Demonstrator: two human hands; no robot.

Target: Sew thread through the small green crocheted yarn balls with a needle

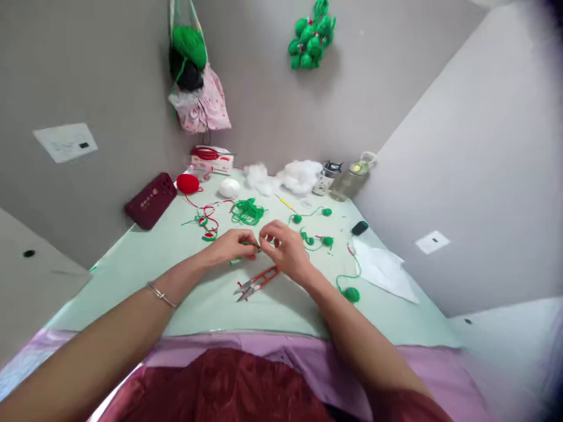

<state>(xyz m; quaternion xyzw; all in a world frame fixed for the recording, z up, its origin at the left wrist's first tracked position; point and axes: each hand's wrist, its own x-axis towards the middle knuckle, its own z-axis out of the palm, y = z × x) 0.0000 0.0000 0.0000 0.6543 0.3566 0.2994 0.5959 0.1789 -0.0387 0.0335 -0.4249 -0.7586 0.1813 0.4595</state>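
Head-worn view, forward and down

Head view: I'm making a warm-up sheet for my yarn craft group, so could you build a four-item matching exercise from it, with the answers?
Things
1. Orange-handled snips
2. Red yarn ball
3. Bracelet
4. Small green piece

Places and states
A. Around the left forearm
B. At the fingertips of the left hand
C. On the table, blades apart
D. Beside the dark red case

Right pairs: 1-C, 2-D, 3-A, 4-B
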